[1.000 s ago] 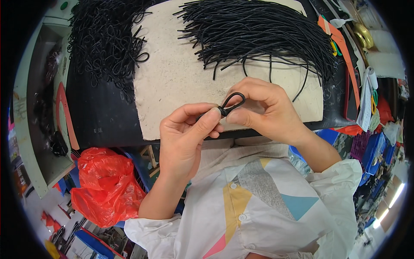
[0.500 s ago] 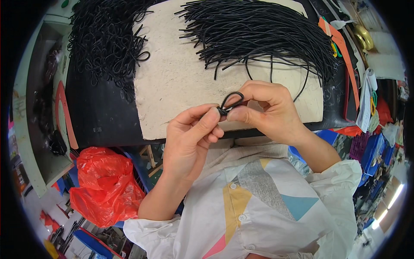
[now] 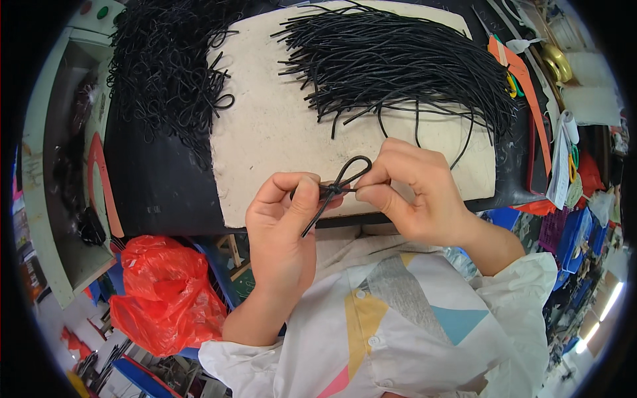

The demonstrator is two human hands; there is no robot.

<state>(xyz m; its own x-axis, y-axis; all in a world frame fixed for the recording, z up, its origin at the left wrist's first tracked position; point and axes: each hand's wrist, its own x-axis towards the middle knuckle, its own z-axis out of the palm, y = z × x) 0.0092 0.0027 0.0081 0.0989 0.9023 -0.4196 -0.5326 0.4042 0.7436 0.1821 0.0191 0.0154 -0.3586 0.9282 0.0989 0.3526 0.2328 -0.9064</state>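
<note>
**Knotting a black cord between both hands**

Held just above the near edge of the surface (image 3: 166, 192), a short black cord (image 3: 335, 188) is pinched from both sides. The left hand (image 3: 285, 225) has thumb and forefinger closed on the knot side, with the cord's free tail running down and to the left across the thumb. The right hand (image 3: 415, 192) is pressed shut on the other side, fingers curled, pinching the cord beside the knot. A small loop is seen standing up and to the right from the crossing point, so the long axis of the cord lies on a diagonal, lower left to upper right. The knot sits between the two hands, about equally near each; thumbs almost meet.

Behind the hands, a pale mat (image 3: 279, 132) is laid on the dark surface. On its far right a bundle of straight black cords (image 3: 398, 60) is spread, well apart from the hands. On the far left a heap of looped cords (image 3: 166, 66) is noted, spilling over the mat's edge.

Containers: a red plastic bag (image 3: 166, 292) is seen below the surface at the left, contents not discernible. Blue crates (image 3: 570, 245) at the right; contents too small to tell.
</note>
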